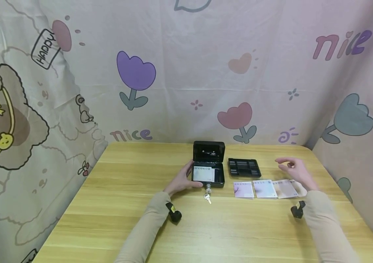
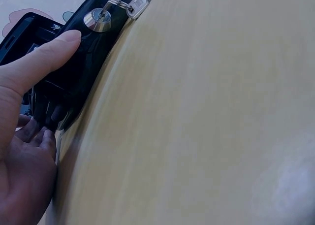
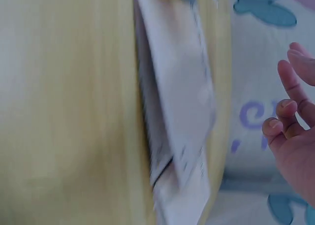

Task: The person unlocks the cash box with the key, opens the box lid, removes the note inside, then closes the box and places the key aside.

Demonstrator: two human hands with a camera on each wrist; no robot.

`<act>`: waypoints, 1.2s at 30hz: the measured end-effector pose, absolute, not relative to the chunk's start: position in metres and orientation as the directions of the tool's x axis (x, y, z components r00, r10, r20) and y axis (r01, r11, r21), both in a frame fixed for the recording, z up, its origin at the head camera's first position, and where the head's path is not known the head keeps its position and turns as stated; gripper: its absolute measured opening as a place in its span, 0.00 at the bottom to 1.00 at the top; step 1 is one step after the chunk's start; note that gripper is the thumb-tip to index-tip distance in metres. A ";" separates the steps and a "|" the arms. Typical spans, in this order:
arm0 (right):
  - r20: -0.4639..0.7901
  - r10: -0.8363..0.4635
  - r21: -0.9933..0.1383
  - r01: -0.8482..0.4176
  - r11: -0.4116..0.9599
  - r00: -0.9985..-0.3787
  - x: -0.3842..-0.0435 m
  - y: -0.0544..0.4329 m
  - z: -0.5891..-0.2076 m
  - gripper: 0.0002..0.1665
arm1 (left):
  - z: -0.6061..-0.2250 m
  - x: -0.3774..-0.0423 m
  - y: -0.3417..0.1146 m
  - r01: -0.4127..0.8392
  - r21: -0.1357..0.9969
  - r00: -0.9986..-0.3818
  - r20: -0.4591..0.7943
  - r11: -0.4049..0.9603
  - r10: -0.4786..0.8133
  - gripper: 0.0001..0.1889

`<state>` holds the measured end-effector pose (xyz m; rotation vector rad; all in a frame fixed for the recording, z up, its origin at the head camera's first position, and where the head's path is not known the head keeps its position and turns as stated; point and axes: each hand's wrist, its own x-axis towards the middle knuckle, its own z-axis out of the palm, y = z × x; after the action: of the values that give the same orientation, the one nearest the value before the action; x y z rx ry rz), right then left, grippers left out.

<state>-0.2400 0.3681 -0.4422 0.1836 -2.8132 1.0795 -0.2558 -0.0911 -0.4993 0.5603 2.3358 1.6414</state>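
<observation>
A black cash box (image 1: 219,184) stands on the table with its lid (image 1: 208,151) raised. Light-coloured banknotes (image 1: 202,174) lie in its left part. My left hand (image 1: 181,180) grips the box's left side, thumb over the front edge, other fingers round the side. From the silver lock (image 2: 97,20) on the front hangs a key (image 2: 138,6) on a ring. My right hand (image 1: 296,171) is raised above the right end of a row of banknotes, fingers loosely bent and holding nothing. That row has purple notes (image 1: 243,190), blue notes (image 1: 265,189) and brownish notes (image 1: 283,189).
A black compartment tray (image 1: 244,168) lies right of the cash box, behind the row of notes. The wooden table (image 1: 107,219) meets a printed curtain (image 1: 173,120) at the back and sides. Each wrist wears a small black camera.
</observation>
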 end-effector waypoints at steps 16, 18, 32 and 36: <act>0.185 -0.274 -0.730 -0.319 0.604 -0.944 -0.257 0.280 -0.430 0.17 | -0.501 -0.256 -0.093 0.178 0.942 -0.894 0.035 0.283 0.446 0.64; 0.196 -0.306 -0.728 -0.347 0.591 -0.932 -0.258 0.271 -0.430 0.16 | -0.502 -0.256 -0.093 0.183 0.941 -0.894 0.038 0.286 0.446 0.64; 0.190 -0.395 -0.732 -0.398 0.553 -0.899 -0.262 0.222 -0.434 0.14 | -0.502 -0.256 -0.092 0.171 0.944 -0.897 0.030 0.283 0.442 0.62; 0.180 -0.415 -0.741 -0.401 0.539 -0.892 -0.262 0.210 -0.434 0.14 | -0.500 -0.255 -0.091 0.174 0.945 -0.897 0.036 0.277 0.440 0.62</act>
<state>-0.2617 0.2099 -0.4341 0.7350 -2.7710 1.3270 -0.2552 -0.0912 -0.5004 0.5678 2.3137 1.6665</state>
